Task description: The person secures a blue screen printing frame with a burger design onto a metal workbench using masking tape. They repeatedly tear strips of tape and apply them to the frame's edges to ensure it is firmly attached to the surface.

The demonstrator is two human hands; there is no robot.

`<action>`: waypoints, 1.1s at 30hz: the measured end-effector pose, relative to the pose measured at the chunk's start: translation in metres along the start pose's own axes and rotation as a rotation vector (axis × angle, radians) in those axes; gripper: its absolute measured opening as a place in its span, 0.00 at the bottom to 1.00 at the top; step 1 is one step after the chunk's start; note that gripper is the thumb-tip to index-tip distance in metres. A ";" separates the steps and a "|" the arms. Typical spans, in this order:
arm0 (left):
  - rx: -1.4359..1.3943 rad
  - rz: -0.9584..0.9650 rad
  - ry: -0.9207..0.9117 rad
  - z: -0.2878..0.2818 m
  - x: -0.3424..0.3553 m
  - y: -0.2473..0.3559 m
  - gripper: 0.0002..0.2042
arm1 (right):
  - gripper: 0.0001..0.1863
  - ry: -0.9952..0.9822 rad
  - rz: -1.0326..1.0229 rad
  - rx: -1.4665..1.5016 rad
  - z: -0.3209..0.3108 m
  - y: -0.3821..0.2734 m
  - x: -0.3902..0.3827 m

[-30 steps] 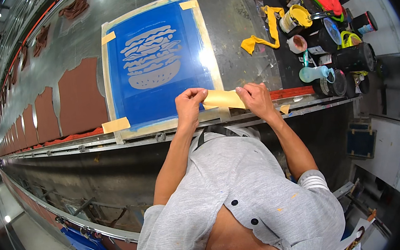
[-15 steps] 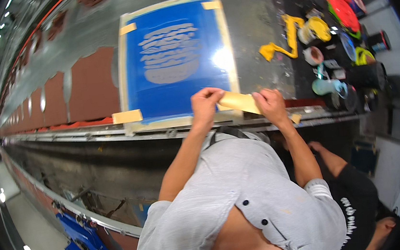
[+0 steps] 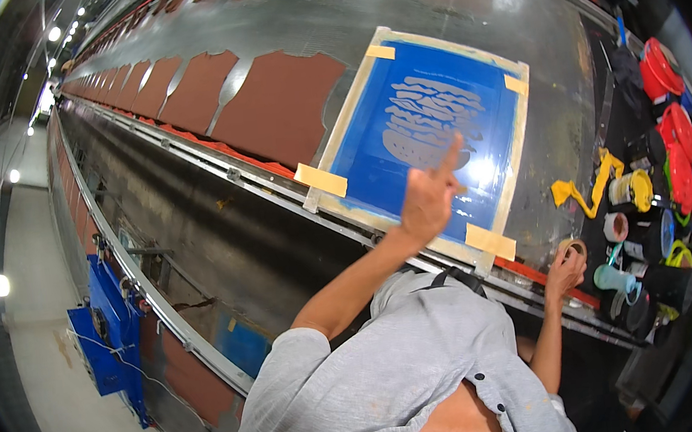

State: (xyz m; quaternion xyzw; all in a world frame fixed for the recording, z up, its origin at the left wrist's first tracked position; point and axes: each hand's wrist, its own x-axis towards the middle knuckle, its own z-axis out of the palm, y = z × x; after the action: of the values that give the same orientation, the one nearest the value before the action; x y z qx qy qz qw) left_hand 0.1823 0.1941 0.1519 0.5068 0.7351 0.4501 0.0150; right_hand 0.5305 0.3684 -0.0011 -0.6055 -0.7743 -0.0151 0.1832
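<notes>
A blue printing screen (image 3: 356, 152) in a pale taped frame lies flat on the metal table, with a layered burger-like pattern on its mesh. Strips of tan masking tape cover its corners, among them a near-left strip (image 3: 322, 180) and a near-right strip (image 3: 490, 241). My left hand (image 3: 428, 201) hovers over the screen's near part, index finger stretched out, holding nothing. To the right of the screen, at the table's near edge, my right hand (image 3: 565, 271) is closed around a roll of masking tape (image 3: 570, 246).
Brown fabric panels (image 3: 277, 106) lie in a row leftward along the table. At the right stand a yellow-stained tub (image 3: 632, 191), red containers (image 3: 677, 147) and several ink pots. A metal rail (image 3: 234, 175) runs along the near edge.
The tape strip that both hands held now lies on the screen's near-right corner. My left hand has moved over the mesh; my right hand went right to the tape roll. The view has turned.
</notes>
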 end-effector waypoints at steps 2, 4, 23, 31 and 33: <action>0.063 -0.029 -0.152 0.027 -0.016 0.012 0.41 | 0.19 0.162 -0.147 0.257 -0.018 -0.028 0.010; 0.108 -0.054 -0.323 0.056 -0.032 0.022 0.43 | 0.18 0.005 -0.313 0.503 -0.068 -0.090 0.012; -0.135 -0.272 0.312 0.021 -0.016 0.028 0.13 | 0.08 -0.151 -0.717 0.581 -0.105 -0.171 -0.007; -1.403 -0.847 -0.010 0.032 -0.030 0.010 0.22 | 0.03 0.032 -0.564 0.652 -0.133 -0.192 0.022; -1.518 -0.797 -0.042 0.049 -0.035 0.005 0.30 | 0.06 -0.050 -0.785 0.610 -0.139 -0.208 0.006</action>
State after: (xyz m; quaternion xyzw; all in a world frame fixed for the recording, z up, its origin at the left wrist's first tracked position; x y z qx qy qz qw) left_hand 0.2261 0.2000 0.1111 0.0716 0.3577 0.7719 0.5207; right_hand 0.3705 0.2843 0.1718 -0.1875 -0.9171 0.1587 0.3139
